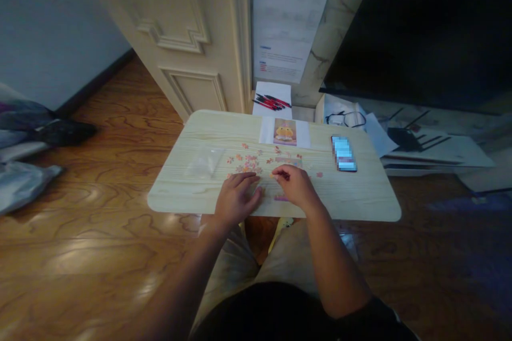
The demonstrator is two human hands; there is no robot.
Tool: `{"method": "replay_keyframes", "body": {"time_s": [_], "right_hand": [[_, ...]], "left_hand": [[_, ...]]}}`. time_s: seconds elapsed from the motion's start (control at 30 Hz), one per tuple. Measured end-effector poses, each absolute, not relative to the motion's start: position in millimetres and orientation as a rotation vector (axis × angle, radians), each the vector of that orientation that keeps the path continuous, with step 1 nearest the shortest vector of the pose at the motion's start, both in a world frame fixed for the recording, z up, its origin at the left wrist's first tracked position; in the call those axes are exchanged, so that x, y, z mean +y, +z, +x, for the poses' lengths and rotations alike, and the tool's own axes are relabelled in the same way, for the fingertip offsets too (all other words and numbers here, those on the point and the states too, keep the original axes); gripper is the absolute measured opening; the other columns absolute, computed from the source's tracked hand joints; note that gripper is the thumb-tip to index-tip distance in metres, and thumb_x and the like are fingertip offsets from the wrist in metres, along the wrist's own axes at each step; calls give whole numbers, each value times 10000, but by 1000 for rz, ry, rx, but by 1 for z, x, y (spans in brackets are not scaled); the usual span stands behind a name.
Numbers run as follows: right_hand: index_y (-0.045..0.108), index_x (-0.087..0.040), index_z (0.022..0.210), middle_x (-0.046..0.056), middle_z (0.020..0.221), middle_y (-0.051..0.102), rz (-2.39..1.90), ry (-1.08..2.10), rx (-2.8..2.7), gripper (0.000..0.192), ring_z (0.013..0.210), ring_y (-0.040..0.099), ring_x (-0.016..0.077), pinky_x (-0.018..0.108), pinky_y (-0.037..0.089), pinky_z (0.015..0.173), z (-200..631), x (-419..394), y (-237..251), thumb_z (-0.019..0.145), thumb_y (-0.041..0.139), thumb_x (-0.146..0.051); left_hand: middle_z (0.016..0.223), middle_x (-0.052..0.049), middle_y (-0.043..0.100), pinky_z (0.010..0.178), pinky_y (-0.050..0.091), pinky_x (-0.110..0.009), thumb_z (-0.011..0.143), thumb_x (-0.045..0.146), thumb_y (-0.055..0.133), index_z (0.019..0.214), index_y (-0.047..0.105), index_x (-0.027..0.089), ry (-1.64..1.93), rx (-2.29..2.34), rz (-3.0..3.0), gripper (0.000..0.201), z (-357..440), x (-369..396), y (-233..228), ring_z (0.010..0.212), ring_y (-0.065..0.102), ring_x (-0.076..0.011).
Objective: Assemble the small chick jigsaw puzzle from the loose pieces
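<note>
Small pink and orange puzzle pieces (248,161) lie scattered on a low light-wood table (360,197). My left hand (237,197) rests flat on the table, fingers spread, over pieces near the front edge. My right hand (295,185) pinches a small orange puzzle piece (273,175) between thumb and fingertips just above the tabletop. A reference picture card (285,132) showing a yellow figure lies at the table's far edge. An empty clear plastic bag (204,162) lies left of the pieces.
A phone (344,153) lies on the table's right side. Behind the table are red and black pens (272,101) on paper, glasses (344,117), and stacked papers (436,152) on the wooden floor. A door (180,26) stands at the back; bags (24,165) lie left.
</note>
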State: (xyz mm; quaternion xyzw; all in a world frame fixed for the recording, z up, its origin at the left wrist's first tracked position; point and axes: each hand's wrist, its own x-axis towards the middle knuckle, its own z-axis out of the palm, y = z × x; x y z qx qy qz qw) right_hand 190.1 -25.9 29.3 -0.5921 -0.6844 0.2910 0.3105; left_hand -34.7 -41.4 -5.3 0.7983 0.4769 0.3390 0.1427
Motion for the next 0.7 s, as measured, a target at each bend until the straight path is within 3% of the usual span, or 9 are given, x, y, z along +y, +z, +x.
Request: {"method": "replay_keyframes", "body": {"time_s": [0.23, 0.4, 0.7], "right_hand": [[765, -219, 998, 40, 1023, 797, -1878, 703, -1657, 190, 942, 720, 187, 304, 535, 872, 281, -34, 16, 912, 625, -123], [772, -223, 1012, 39, 1042, 796, -1843, 725, -1735, 239, 969, 715, 185, 289, 523, 896, 274, -21, 15, 923, 595, -89], [782, -228, 1026, 44, 1065, 797, -1917, 733, -1746, 249, 990, 718, 199, 292, 518, 912, 265, -6, 17, 928, 601, -88]], "left_hand": [[1412, -85, 652, 1085, 478, -519, 954, 442, 632, 1352, 651, 259, 758, 1185, 2460, 438, 27, -31, 1, 1264, 597, -310], [1567, -57, 531, 1111, 428, -563, 956, 551, 601, 1423, 618, 317, 606, 1182, 2554, 523, 39, -23, 5, 1384, 499, -357], [1573, -59, 524, 1126, 402, -581, 938, 554, 621, 1400, 649, 327, 526, 1184, 2552, 516, 39, -24, 4, 1385, 485, -369]]}}
